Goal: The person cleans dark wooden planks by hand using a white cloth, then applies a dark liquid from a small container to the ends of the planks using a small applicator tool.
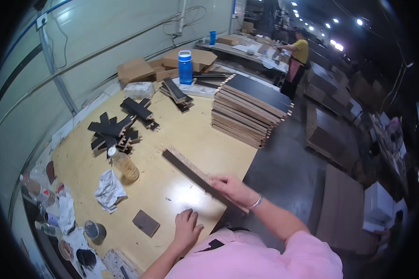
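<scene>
My right hand (233, 189) is closed around a long narrow particleboard strip (187, 168), which has a dark face and a raw chipped-wood edge. The strip slants over the table, its far end pointing up and left. My left hand (187, 229) lies on the tabletop near the front edge, fingers apart and holding nothing. Close to it, on the left, is a small dark rectangular piece (145, 223). Farther left lie a crumpled white cloth (110, 190) and a tilted clear bottle of yellowish liquid (127, 168) with a white cap.
A tall stack of dark panels (249, 114) with dowels stands at the table's far right. Short dark strips (111, 131) are heaped at left. Behind are a blue bottle (185, 69) and open cardboard boxes (165, 69). Pots (95, 231) line the left edge. A person (297, 58) works farther off.
</scene>
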